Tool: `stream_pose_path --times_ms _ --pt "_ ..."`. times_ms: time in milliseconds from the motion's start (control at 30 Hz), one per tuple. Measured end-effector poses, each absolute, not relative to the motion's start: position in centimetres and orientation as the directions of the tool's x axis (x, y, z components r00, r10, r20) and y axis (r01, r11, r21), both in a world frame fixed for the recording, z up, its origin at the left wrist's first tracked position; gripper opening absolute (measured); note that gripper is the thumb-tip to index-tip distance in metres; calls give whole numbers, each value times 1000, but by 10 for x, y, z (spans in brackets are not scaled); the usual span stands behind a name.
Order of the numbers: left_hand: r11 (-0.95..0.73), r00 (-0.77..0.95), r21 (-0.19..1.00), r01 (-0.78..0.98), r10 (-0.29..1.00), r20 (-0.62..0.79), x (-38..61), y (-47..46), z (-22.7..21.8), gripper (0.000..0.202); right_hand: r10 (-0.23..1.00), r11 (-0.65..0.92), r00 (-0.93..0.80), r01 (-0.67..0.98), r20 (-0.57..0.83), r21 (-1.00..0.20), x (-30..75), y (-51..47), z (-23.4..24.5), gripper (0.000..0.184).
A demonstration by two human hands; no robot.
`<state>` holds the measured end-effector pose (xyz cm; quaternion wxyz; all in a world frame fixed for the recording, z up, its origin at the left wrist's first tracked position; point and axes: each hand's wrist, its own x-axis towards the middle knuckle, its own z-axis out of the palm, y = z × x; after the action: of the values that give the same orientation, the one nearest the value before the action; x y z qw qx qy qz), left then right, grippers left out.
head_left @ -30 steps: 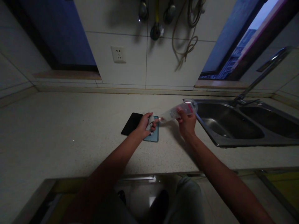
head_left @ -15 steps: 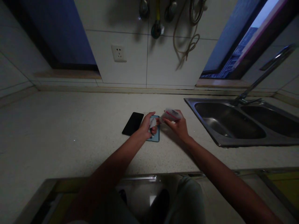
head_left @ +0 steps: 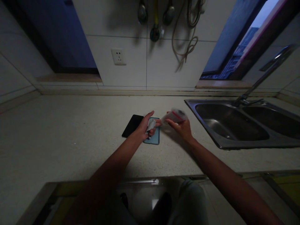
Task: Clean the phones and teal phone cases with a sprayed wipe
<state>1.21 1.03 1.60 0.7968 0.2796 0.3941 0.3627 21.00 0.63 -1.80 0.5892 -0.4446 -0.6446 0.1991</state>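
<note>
Pale speckled stone across the head view: counter (head_left: 70, 131), wide and bare to the left, front edge running just above the knees. Near the middle, left hand (head_left: 143, 126) curled around a small white wipe (head_left: 150, 125), fingers closed on it, thumb stretched out above. Directly underneath, flat on the stone, teal phone case (head_left: 154, 139), partly covered by that hand. Beside its left edge, black phone (head_left: 132, 125), lying askew; touching the case or not, impossible to tell. Just to the right, right hand (head_left: 184, 129) pinching a clear packet (head_left: 174, 116) with a red stripe, blurred, held over the stone, fingers narrow around its lower edge. Between the two hands, only a slim gap. Further right, steel sink (head_left: 212, 142), rim near the right wrist, two basins, faucet (head_left: 262, 76) slanting over them. Behind, tiled wall with socket (head_left: 118, 56), hanging utensils (head_left: 154, 31) and looped cord (head_left: 187, 47), well apart from both hands.
</note>
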Motion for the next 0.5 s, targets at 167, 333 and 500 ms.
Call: stream_pose_path --times_ms 167,333,500 --pt "507 410 812 -290 832 -373 9 17 12 40 765 500 226 381 603 -778 227 13 -10 43" --pt "366 147 879 -304 930 -336 2 28 9 23 707 450 244 569 663 -688 245 21 -8 48" --pt "282 54 894 -347 958 -282 -7 38 8 11 765 298 331 578 552 -760 264 34 -21 54"
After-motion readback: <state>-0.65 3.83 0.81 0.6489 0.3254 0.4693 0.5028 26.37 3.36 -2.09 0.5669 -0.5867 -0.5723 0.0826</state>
